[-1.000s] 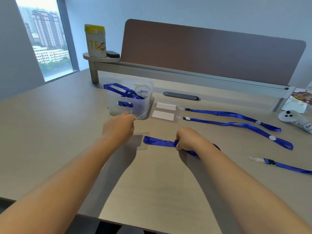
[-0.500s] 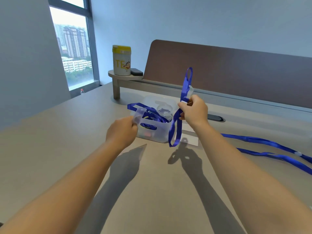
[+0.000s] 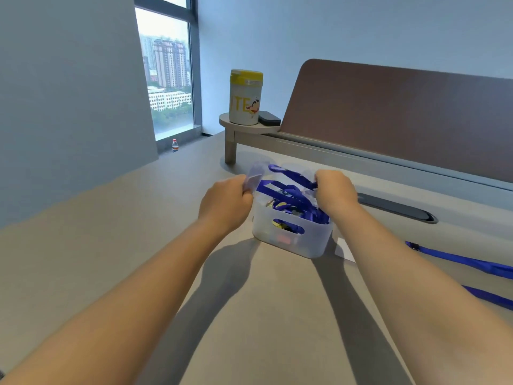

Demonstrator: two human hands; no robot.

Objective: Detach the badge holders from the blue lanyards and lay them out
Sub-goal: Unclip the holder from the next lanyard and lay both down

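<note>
My left hand [image 3: 226, 202] pinches a clear badge holder [image 3: 254, 176] just left of a translucent plastic bin [image 3: 291, 240]. My right hand [image 3: 334, 194] is curled over the bin's right side and grips a blue lanyard [image 3: 288, 176] that stretches across the bin's top. More blue lanyards [image 3: 294, 204] are piled inside the bin. Right of the bin, part of a white badge holder [image 3: 344, 250] lies on the desk beside my right forearm. Two detached blue lanyards [image 3: 460, 259] lie on the desk at the right edge.
A yellow-lidded canister [image 3: 245, 97] and a small black object [image 3: 269, 119] stand on a round shelf behind the bin. A brown divider panel [image 3: 402, 112] runs along the desk's back, with a dark cable slot [image 3: 397, 208] below it. A small bottle [image 3: 175, 145] stands by the window.
My right hand has come down from head height with the blue lanyard to the top of the bin. The left hand has lifted the badge holder slightly. The view has swung left.
</note>
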